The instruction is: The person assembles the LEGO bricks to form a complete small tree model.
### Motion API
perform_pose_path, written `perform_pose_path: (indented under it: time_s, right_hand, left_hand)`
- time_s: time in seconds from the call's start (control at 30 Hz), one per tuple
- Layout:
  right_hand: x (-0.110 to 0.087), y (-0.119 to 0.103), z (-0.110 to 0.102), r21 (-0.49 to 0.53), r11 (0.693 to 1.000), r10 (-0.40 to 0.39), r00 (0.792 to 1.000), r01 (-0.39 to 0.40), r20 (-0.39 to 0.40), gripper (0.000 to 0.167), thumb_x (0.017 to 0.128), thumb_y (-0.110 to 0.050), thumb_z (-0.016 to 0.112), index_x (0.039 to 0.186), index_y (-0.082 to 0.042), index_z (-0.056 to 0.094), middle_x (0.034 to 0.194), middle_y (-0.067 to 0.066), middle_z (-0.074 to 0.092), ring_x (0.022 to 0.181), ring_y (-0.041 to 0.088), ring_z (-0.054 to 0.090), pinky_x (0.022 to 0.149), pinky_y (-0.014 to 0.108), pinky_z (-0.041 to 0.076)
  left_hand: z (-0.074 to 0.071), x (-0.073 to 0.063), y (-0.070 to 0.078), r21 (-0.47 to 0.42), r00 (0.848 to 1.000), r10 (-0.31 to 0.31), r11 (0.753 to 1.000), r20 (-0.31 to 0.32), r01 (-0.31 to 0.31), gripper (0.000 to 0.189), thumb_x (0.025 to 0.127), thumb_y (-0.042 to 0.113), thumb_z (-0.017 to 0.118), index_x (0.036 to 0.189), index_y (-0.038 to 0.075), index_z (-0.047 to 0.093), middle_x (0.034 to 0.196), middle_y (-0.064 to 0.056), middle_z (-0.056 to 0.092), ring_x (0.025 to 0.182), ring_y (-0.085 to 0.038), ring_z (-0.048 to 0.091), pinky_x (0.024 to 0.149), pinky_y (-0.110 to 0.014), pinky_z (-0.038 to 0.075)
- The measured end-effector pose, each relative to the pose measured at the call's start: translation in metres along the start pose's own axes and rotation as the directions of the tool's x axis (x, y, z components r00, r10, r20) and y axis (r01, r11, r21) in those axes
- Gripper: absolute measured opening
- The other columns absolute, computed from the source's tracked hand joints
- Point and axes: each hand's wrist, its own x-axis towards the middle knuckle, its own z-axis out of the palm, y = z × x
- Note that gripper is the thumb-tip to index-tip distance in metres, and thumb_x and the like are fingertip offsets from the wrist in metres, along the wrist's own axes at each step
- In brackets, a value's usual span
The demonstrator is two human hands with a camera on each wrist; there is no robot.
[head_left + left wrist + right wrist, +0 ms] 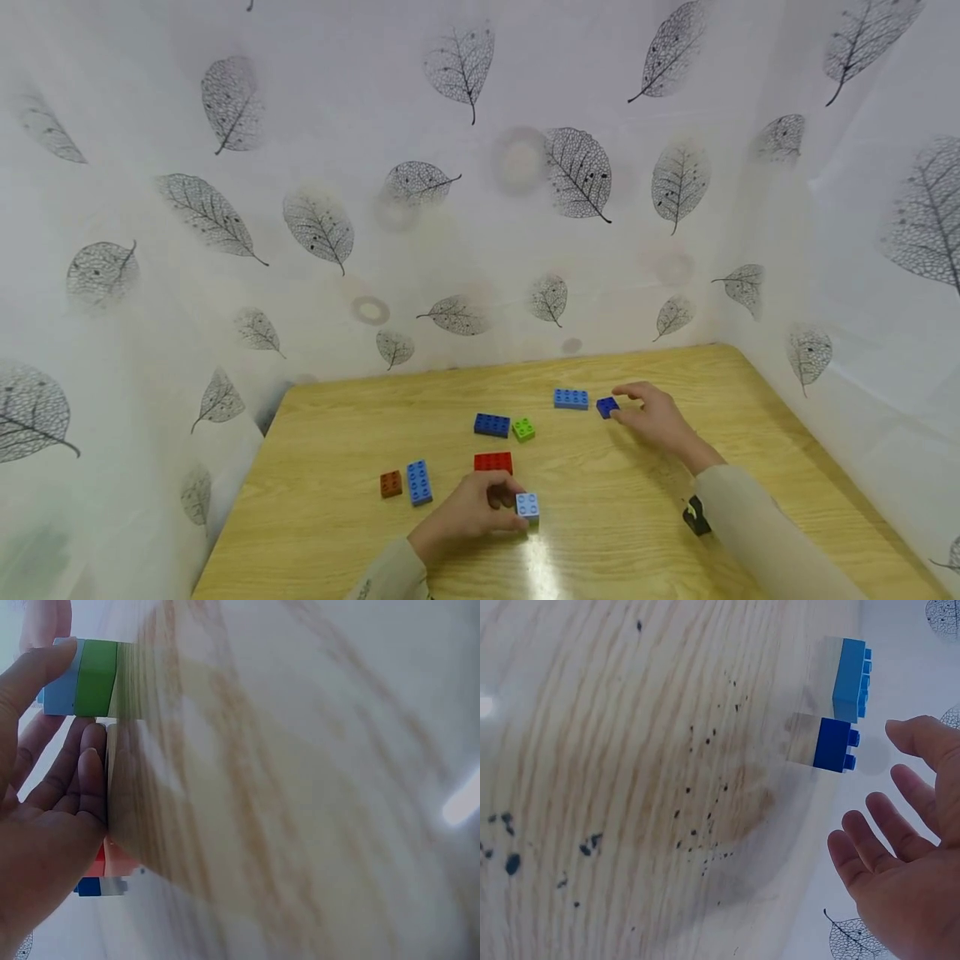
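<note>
My left hand [472, 510] pinches a light blue two-by-two brick [527, 505] between thumb and finger near the front of the table. From the left wrist, that light blue brick [63, 684] is seen joined to a green brick [96, 678], whose far face is close to the tabletop. My right hand [660, 423] hovers around a small dark blue brick [607, 407], thumb and fingers spread on either side. In the right wrist view a gap shows between the fingers and the dark blue brick [831, 745], which stands on the table, studs up.
A blue long brick [571, 399] lies just left of the small dark blue one. Further left are a dark blue long brick [492, 425], a lime green brick [523, 429], a red brick [492, 462], another blue long brick [419, 482] and a brown brick [391, 483]. Leaf-patterned curtains enclose the table.
</note>
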Motion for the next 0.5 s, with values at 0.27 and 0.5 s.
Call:
perform_pose_path:
  time_s: [0.27, 0.5]
  right_hand:
    - [0.004, 0.007, 0.002, 0.020, 1.000, 0.010, 0.999, -0.010, 0.035, 0.049, 0.101, -0.019, 0.070, 0.145, 0.002, 0.058, 0.149, 0.029, 0.053, 0.135, 0.051, 0.051, 0.104, 0.066, 0.048]
    - [0.008, 0.015, 0.005, 0.026, 1.000, 0.002, 0.999, -0.003, 0.050, 0.049, 0.099, -0.015, 0.072, 0.142, 0.006, 0.059, 0.145, 0.031, 0.056, 0.132, 0.054, 0.055, 0.106, 0.064, 0.048]
  left_hand:
    - [-0.001, 0.002, 0.000, 0.033, 1.000, 0.012, 0.999, 0.002, -0.012, 0.026, 0.087, 0.024, 0.089, 0.110, 0.022, 0.076, 0.101, 0.009, 0.070, 0.090, -0.006, 0.062, 0.079, -0.020, 0.051]
    - [0.000, 0.002, 0.001, 0.044, 1.000, 0.006, 0.999, -0.003, -0.006, 0.025, 0.087, 0.024, 0.089, 0.109, 0.023, 0.076, 0.100, 0.009, 0.070, 0.089, -0.006, 0.062, 0.079, -0.020, 0.050]
